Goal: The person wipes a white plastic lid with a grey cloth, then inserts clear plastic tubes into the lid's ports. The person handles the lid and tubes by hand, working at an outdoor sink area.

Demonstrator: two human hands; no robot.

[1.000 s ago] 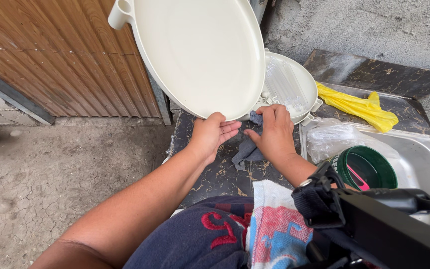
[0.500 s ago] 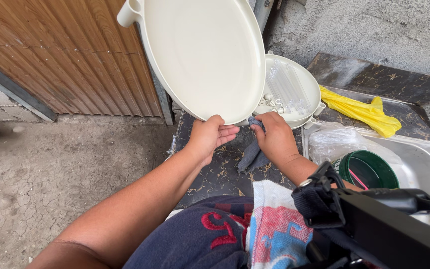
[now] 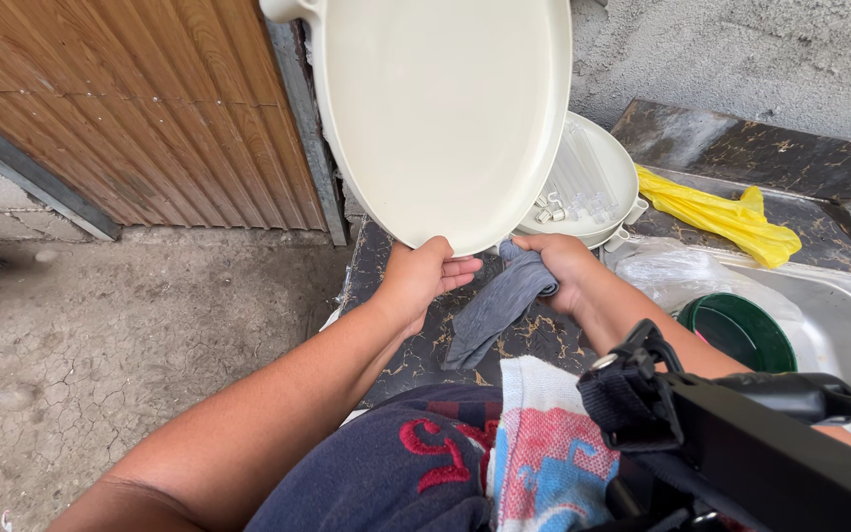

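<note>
Probably a home's outdoor washing-up corner: steel sink (image 3: 844, 315), rough concrete wall (image 3: 741, 59), cracked ground (image 3: 100, 325).

Outdoor spot, daylight. Dark marbled counter (image 3: 416, 345) as landmark: wood-panel door (image 3: 130, 108) behind-left, rough grey concrete wall (image 3: 741, 59) behind-right, cracked dirt floor (image 3: 100, 345) left.

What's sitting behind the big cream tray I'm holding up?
Behind the tray, a second cream dish shows at its right edge, with clear tubes lying in it. The tray covers the dish's left part, so anything there is hidden.
</note>
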